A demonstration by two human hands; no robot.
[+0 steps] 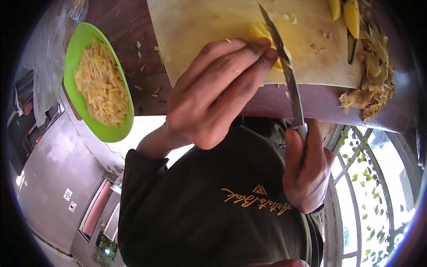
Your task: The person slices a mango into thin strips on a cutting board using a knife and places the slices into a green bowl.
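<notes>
My left hand (pixel 217 86) holds yellow peeled potato slices (pixel 260 31) down on the pale cutting board (pixel 206 23), fingers bent together over them. My right hand (pixel 305 167) is closed round the handle of a kitchen knife (pixel 289 68). The blade stands beside my left fingertips, along the right side of the slices, with thin bits stuck to it. Its tip points away from me. My fingers hide part of the potato. A green plastic bowl (pixel 128 125) at the left holds a heap of thin potato strips (pixel 101 83).
Yellow potato wedges (pixel 352 20) lie near the board's slot at the upper right. A pile of brownish peels (pixel 377 76) covers the board's right edge and the dark wooden table (pixel 270 103). Small scraps lie between bowl and board. Clear plastic film (pixel 50 63) hangs at the far left.
</notes>
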